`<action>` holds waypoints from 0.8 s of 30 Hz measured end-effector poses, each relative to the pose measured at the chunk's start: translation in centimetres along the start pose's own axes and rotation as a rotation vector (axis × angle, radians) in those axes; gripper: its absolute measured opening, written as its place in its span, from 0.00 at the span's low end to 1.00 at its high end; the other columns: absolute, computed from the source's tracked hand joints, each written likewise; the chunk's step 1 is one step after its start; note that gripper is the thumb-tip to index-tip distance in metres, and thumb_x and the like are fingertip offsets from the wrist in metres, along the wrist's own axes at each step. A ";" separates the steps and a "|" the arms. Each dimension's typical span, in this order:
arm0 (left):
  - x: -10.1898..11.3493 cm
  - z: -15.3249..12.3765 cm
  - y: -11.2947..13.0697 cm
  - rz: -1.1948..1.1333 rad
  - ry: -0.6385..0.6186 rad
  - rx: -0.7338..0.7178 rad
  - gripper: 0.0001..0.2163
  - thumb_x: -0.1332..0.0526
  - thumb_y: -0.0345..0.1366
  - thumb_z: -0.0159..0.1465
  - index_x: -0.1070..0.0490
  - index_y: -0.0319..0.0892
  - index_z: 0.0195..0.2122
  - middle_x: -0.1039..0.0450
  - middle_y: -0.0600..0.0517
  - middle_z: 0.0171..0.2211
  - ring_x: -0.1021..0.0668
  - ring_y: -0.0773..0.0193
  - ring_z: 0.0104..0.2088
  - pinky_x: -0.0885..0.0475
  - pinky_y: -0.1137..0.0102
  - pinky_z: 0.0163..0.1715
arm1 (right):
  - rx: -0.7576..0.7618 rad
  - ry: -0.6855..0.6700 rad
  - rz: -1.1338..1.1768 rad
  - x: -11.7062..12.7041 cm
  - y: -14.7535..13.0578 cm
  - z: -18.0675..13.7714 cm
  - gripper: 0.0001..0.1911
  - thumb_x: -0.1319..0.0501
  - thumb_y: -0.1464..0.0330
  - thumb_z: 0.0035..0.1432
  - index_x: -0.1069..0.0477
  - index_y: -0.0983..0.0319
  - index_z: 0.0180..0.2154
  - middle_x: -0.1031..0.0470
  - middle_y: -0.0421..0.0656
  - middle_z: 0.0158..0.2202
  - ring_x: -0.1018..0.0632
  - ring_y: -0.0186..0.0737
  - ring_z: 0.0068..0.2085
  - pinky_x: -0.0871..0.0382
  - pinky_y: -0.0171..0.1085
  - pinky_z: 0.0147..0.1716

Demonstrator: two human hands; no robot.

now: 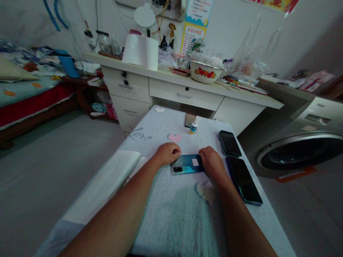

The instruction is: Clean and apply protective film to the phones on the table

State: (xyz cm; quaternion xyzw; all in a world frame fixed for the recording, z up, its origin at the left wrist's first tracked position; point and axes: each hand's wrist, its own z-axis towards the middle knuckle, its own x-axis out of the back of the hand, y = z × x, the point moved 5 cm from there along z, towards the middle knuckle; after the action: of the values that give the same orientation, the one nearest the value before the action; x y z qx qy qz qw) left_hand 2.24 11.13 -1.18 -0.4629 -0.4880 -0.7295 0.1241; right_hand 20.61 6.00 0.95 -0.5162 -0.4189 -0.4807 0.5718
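2 arms [120,203] converge, left hand [168,154] and right hand [212,162] holding a phone [186,164].

Both hands on a blue smartphone [188,167], back side up, camera block at the near left corner, small pale sticker toward the right. Left hand [168,154] pinches the left end, right hand [213,162] grips the right end. Can't tell if it's touching the tablecloth [163,228]. Spray bottle [193,127] upright beyond it, just beside another phone [189,119]. Two dark-screened devices on the right: smaller one [230,144] farther back, larger one [245,180] nearer. Behind: white desk [184,95] with paper roll [140,51] and floral bowl [205,73]. Washing machine [308,119] right, bed [29,92] far left.
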 end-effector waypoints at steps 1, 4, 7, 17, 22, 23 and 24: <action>0.0 0.0 0.0 0.000 0.001 -0.002 0.08 0.42 0.34 0.57 0.23 0.40 0.31 0.26 0.52 0.30 0.27 0.66 0.31 0.35 0.73 0.31 | 0.005 0.002 -0.001 -0.1 -0.1 0.0 0.13 0.49 0.70 0.65 0.25 0.61 0.39 0.28 0.45 0.40 0.27 0.37 0.42 0.41 0.32 0.42; 0.0 0.0 0.1 0.001 0.005 0.005 0.08 0.42 0.34 0.57 0.23 0.40 0.31 0.25 0.52 0.30 0.27 0.66 0.31 0.35 0.74 0.32 | 0.025 -0.009 -0.011 -0.4 -1.1 0.0 0.14 0.51 0.69 0.66 0.26 0.61 0.39 0.28 0.45 0.40 0.27 0.36 0.42 0.40 0.32 0.42; 0.1 0.0 0.1 0.007 0.011 0.009 0.08 0.42 0.34 0.57 0.23 0.40 0.31 0.25 0.52 0.30 0.27 0.67 0.31 0.35 0.74 0.32 | 0.060 -0.021 -0.020 -0.7 -2.5 0.0 0.14 0.51 0.69 0.66 0.26 0.61 0.41 0.28 0.46 0.41 0.28 0.37 0.44 0.40 0.32 0.43; 0.1 0.0 0.1 0.033 0.016 0.000 0.08 0.42 0.33 0.56 0.23 0.41 0.31 0.25 0.52 0.31 0.26 0.66 0.33 0.34 0.73 0.34 | 0.237 -0.050 0.002 -1.2 -5.8 -0.3 0.14 0.51 0.71 0.66 0.26 0.61 0.40 0.29 0.45 0.40 0.29 0.37 0.43 0.39 0.32 0.44; 0.0 0.1 0.0 0.053 0.009 0.001 0.08 0.42 0.34 0.56 0.23 0.41 0.32 0.25 0.52 0.30 0.26 0.65 0.33 0.34 0.73 0.34 | 0.269 -0.062 0.015 -1.4 -6.2 -0.3 0.15 0.52 0.70 0.67 0.27 0.60 0.40 0.29 0.45 0.41 0.29 0.36 0.44 0.39 0.32 0.43; 0.0 0.1 0.0 0.051 0.011 -0.003 0.08 0.42 0.34 0.56 0.23 0.41 0.32 0.25 0.52 0.30 0.26 0.65 0.34 0.34 0.72 0.34 | 0.265 -0.062 0.013 -1.5 -6.2 -0.3 0.14 0.51 0.69 0.67 0.27 0.60 0.40 0.29 0.45 0.41 0.29 0.36 0.44 0.39 0.32 0.43; 0.0 0.2 0.0 0.048 0.012 -0.006 0.08 0.42 0.34 0.56 0.23 0.41 0.32 0.24 0.52 0.31 0.26 0.65 0.34 0.34 0.72 0.35 | 0.259 -0.062 0.011 -1.4 -6.0 -0.3 0.14 0.51 0.69 0.66 0.26 0.60 0.41 0.29 0.45 0.41 0.29 0.37 0.44 0.39 0.32 0.43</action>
State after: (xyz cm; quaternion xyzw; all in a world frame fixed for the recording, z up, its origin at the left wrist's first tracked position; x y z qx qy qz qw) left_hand 2.29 11.28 -1.14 -0.4703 -0.4740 -0.7305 0.1432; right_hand 14.40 5.88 0.65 -0.4548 -0.4921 -0.4031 0.6233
